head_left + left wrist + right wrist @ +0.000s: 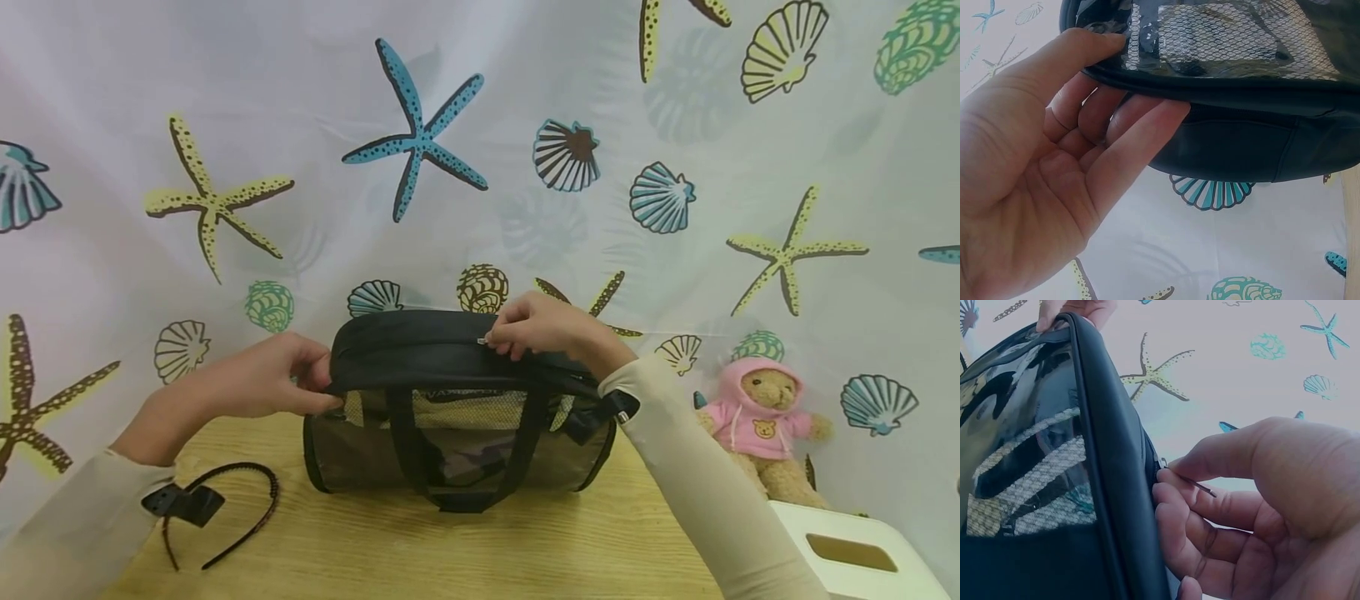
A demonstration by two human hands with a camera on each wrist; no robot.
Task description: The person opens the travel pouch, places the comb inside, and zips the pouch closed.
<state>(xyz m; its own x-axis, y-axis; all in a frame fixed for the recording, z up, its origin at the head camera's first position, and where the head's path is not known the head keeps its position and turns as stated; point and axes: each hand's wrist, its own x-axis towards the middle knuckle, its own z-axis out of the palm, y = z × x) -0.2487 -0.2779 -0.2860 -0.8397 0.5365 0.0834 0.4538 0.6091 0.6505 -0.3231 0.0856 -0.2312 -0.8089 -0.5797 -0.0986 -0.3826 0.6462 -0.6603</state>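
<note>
A black bag with a see-through front and two black strap handles stands on the table, its zipped top upward. At its left end my left hand grips the upper edge. In the left wrist view the thumb lies over the clear panel and the fingers are under the black rim. My right hand pinches the metal zipper pull on the bag's top between thumb and forefinger. A thin dark tab of the pull sticks out past the fingertips. Netted, light-coloured contents show through the panel.
A dark headband lies on the wooden table at the left, near my sleeve. To the right sit a teddy bear in a pink hoodie and a white tissue box. A curtain printed with starfish and shells hangs behind.
</note>
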